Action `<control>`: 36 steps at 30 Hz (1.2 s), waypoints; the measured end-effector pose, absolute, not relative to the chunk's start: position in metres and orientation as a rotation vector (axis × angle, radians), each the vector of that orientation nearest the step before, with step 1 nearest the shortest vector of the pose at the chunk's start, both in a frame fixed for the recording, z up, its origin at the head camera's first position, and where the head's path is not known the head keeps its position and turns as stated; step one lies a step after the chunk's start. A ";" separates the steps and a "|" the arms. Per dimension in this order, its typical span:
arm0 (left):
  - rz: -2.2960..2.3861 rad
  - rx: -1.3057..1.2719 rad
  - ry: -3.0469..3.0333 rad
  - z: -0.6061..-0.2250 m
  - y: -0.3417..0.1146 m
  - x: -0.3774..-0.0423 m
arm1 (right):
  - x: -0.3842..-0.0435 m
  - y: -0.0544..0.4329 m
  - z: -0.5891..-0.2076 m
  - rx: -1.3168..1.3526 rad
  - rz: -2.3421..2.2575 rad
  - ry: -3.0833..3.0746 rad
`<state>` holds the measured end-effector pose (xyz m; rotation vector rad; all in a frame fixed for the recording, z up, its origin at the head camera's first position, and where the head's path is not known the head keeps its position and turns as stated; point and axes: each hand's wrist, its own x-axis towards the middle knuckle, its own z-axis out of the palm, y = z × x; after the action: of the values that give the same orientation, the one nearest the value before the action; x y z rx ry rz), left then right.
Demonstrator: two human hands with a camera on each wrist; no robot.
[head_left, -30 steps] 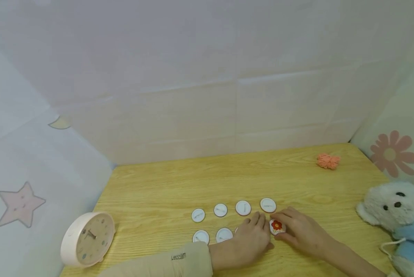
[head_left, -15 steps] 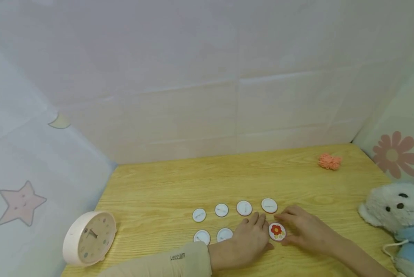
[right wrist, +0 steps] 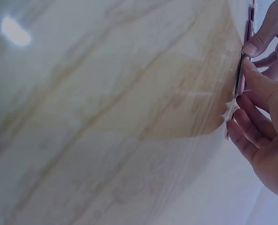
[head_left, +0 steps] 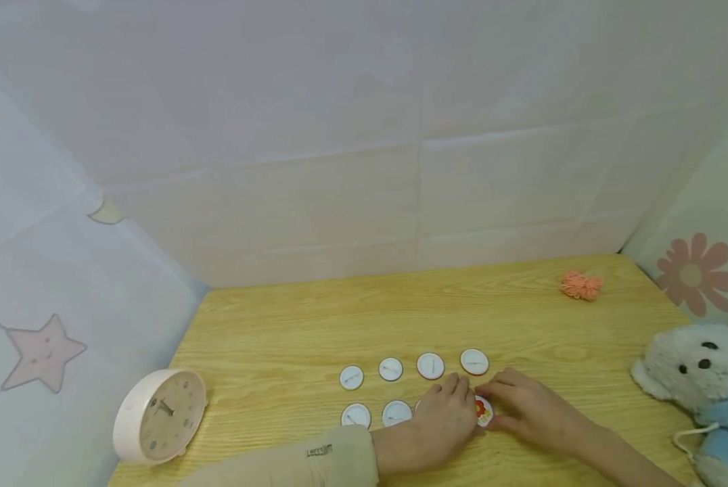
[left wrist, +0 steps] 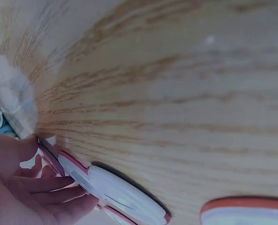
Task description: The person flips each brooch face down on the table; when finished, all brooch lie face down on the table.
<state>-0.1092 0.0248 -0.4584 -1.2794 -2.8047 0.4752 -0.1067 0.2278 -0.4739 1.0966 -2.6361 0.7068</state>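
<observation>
My right hand (head_left: 531, 409) pinches a round pin badge (head_left: 484, 411) with a red flower between thumb and fingers, low at the table. Its face is partly covered by my left hand (head_left: 446, 423), which lies close beside it, fingers extended over the front row of badges. Several white-backed badges lie pin side up in two rows, among them a back-row badge (head_left: 475, 362) and a front-row badge (head_left: 397, 412). Another front-row badge is mostly hidden under the left hand. In the left wrist view, the left fingers touch a white badge (left wrist: 127, 190). The right wrist view shows the held badge (right wrist: 242, 77) edge-on.
A cream clock (head_left: 160, 416) stands at the left of the wooden table (head_left: 291, 325). Pink yarn (head_left: 581, 285) lies at the back right. A white plush bear (head_left: 699, 368) in blue sits at the right edge. Pale cloth walls (head_left: 315, 223) surround the table.
The right hand has drawn the flower badge slightly left and nearer the body, against the left hand. The left hand has stayed nearly in place. The other badges remain in their rows.
</observation>
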 end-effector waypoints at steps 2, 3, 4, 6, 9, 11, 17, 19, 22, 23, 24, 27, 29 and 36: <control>0.485 -1.294 -2.793 -0.458 0.025 -0.109 | -0.107 0.228 -0.473 1.117 0.722 -2.641; 0.488 -1.300 -2.790 -0.458 0.025 -0.109 | -0.107 0.229 -0.473 1.128 0.729 -2.638; 0.487 -1.307 -2.786 -0.458 0.024 -0.109 | -0.107 0.230 -0.473 1.141 0.734 -2.631; 0.485 -1.326 -2.784 -0.458 0.024 -0.110 | -0.108 0.231 -0.473 1.179 0.715 -2.590; 0.488 -1.338 -2.778 -0.457 0.023 -0.111 | -0.110 0.232 -0.475 1.251 0.647 -2.490; 0.493 -1.335 -2.770 -0.457 0.022 -0.111 | -0.112 0.232 -0.476 1.288 0.594 -2.422; 0.512 -1.291 -2.775 -0.459 0.024 -0.109 | -0.113 0.231 -0.480 1.267 0.532 -2.345; 0.547 -1.259 -2.767 -0.460 0.025 -0.108 | -0.112 0.229 -0.482 1.227 0.548 -2.335; 0.611 -1.201 -2.746 -0.461 0.026 -0.108 | -0.109 0.224 -0.484 1.133 0.607 -2.348; 0.626 -1.181 -2.739 -0.461 0.027 -0.108 | -0.108 0.222 -0.484 1.101 0.641 -2.356; 0.636 -1.162 -2.737 -0.462 0.027 -0.108 | -0.106 0.220 -0.485 1.068 0.688 -2.367; 0.637 -1.101 -2.727 -0.462 0.028 -0.108 | -0.103 0.216 -0.483 0.983 0.869 -2.404; 0.613 -1.068 -2.722 -0.462 0.028 -0.109 | -0.103 0.214 -0.480 0.952 1.012 -2.419; 0.569 -1.075 -2.710 -0.460 0.028 -0.108 | -0.103 0.211 -0.476 0.915 1.205 -2.450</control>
<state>-0.1082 0.0276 -0.4596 -1.0750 -2.7100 0.5691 -0.1035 0.2114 -0.4759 0.9149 -2.4501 1.2051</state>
